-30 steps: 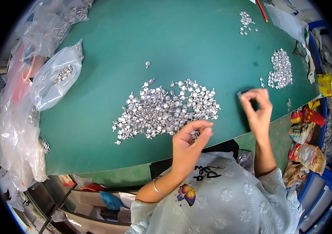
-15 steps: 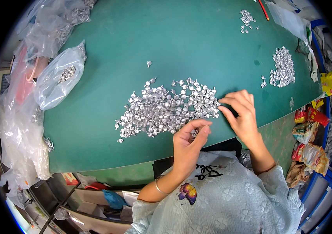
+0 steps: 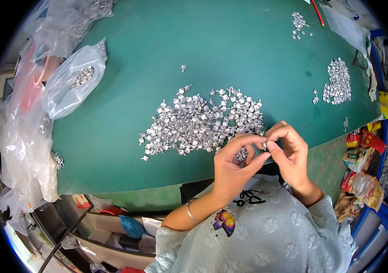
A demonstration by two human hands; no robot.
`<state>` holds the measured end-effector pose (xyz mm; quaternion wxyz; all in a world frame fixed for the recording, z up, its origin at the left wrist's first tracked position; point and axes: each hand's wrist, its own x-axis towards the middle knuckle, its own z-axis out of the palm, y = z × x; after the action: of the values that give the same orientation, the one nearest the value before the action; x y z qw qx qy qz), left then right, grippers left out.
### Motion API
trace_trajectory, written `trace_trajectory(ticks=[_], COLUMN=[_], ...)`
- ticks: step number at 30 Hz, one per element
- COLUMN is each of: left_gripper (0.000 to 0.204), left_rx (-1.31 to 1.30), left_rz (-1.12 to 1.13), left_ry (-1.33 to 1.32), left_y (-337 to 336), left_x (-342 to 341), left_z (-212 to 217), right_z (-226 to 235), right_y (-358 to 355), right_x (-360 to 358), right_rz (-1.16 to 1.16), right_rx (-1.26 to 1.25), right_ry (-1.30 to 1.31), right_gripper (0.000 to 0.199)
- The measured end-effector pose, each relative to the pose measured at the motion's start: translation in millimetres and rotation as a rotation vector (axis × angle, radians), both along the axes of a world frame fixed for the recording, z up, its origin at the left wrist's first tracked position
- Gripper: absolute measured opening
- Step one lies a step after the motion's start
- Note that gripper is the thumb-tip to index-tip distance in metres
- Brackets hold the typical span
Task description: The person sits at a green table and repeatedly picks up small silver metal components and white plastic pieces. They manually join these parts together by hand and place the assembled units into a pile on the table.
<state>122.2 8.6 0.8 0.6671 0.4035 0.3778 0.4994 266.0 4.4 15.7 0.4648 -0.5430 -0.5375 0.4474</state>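
A heap of small silver metal pieces (image 3: 194, 120), each with a round head and a short stem, lies on the green table in front of me. At the heap's near right edge my two hands meet. The thumb and forefinger of my right hand (image 3: 292, 159) pinch one small metal piece (image 3: 265, 145). From the other side, my left hand (image 3: 231, 169) closes its thumb and forefinger on the same piece. More metal pieces show through the loop of my left fingers; whether they touch that hand I cannot tell.
Clear plastic bags (image 3: 78, 84), one with metal pieces inside, line the table's left side. Smaller piles (image 3: 338, 82) of pieces lie at the right and far right, near a red pencil (image 3: 317, 13). A lone piece (image 3: 184, 68) sits beyond the heap. Colourful packages (image 3: 364, 159) hang off the right edge.
My right hand has drawn back from the heap's right edge toward my left hand, bringing one metal piece. My left hand has shifted right to meet it. The whole view has shifted slightly.
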Motion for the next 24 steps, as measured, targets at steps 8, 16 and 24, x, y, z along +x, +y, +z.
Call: trace_trajectory(ticks=[8,16,24], left_gripper=[0.022,0.023,0.003], left_rx=[-0.146,-0.182,-0.237], left_rz=[-0.045,-0.109,-0.156], left_ry=[-0.08,-0.154,-0.152], left_y=[0,-1,0], left_x=[-9,-10,-12], left_z=[2,2,-2], right_z=[11,16,14], right_y=[5,4,9], right_x=[1,2,8], right_rz=[0.065,0.071,0.175], right_rx=[0.251,0.318,0.173], right_ry=[-0.166,-0.219,-0.113], right_gripper=[0.016,0.017,0.01])
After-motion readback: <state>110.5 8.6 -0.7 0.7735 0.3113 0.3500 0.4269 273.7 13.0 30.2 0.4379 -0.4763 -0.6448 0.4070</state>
